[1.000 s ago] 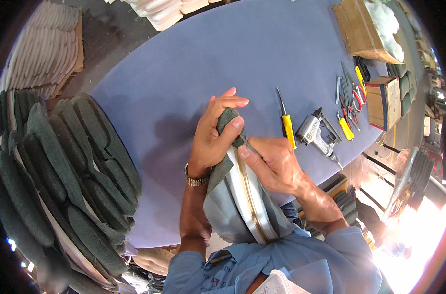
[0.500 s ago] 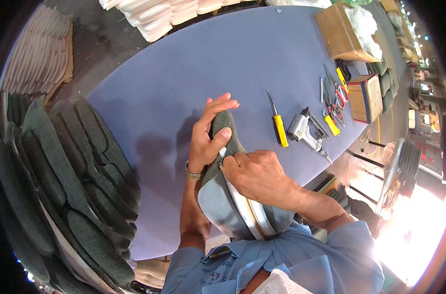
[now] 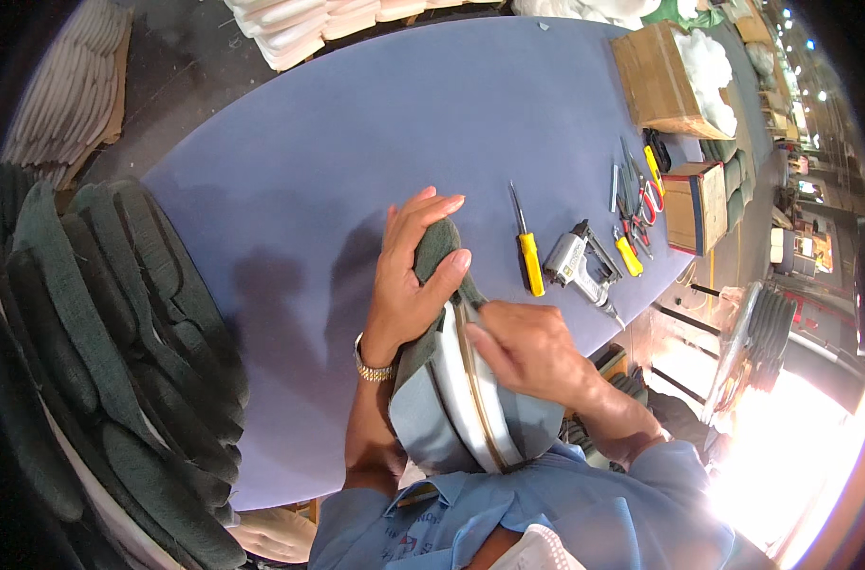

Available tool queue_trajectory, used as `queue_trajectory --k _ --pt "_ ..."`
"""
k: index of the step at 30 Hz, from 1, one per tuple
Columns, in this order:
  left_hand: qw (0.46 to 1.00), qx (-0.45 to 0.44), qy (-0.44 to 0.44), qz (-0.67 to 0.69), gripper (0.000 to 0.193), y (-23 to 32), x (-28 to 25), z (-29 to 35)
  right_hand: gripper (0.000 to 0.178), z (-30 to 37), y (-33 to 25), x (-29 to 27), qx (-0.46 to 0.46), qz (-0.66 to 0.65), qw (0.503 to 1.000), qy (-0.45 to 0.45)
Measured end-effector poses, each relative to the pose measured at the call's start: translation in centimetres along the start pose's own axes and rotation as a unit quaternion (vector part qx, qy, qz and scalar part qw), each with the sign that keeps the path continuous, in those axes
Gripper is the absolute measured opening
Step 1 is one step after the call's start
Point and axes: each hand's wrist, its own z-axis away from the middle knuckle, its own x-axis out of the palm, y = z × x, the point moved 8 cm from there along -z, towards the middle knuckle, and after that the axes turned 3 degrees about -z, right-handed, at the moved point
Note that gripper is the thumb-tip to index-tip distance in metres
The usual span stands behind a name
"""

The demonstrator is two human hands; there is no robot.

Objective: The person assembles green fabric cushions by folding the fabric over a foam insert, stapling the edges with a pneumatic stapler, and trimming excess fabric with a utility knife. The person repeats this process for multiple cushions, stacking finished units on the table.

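Note:
An upholstered pad [image 3: 425, 399] stands on edge against my body, with grey-blue fabric on its faces and dark green fabric [image 3: 437, 242] over its far end. Along its upward side a white band with a thin brown line [image 3: 472, 389] lies between the fabric edges. My left hand [image 3: 415, 261] holds the far end, thumb across the green fabric and fingers reaching round the left side. With fingers curled, my right hand [image 3: 527, 351] grips the fabric edge on the right side; its fingertips are partly hidden. A metal watch band [image 3: 374, 371] circles my left wrist.
On the blue table [image 3: 385, 114] to the right lie a yellow-handled screwdriver [image 3: 530, 256], a staple gun [image 3: 582, 264], and several hand tools with red scissors [image 3: 652, 197]. Cardboard boxes [image 3: 646, 71] stand farther right. Dark green pads [image 3: 119, 332] are piled at the left.
My right hand has moved right and slightly nearer, off the white band to the fabric's right edge. More of the brown line shows near the far end. My left hand still holds that end.

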Motion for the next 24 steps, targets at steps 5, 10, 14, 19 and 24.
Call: queue_trajectory --k 5,10,14,19,24 --pt "1.0 0.002 0.018 -0.003 0.05 -0.1 -0.7 0.4 0.019 4.8 11.7 -4.3 0.197 -0.003 0.968 0.153" --pt "1.0 0.0 0.011 -0.015 0.055 0.5 -0.4 0.5 0.066 13.1 26.9 -2.3 0.35 0.237 0.904 0.063" --pt "1.0 -0.002 0.01 -0.014 0.06 0.0 -0.4 0.8 0.079 12.2 29.6 -1.7 0.359 0.231 0.902 0.065" --pt "1.0 0.008 0.026 -0.012 0.062 0.0 -0.5 1.5 0.081 10.0 25.2 -5.8 0.266 0.045 0.959 0.083" --pt "0.999 0.017 0.029 -0.002 0.062 0.1 -0.5 1.2 0.066 3.2 12.4 -9.5 0.15 -0.077 0.984 0.057"
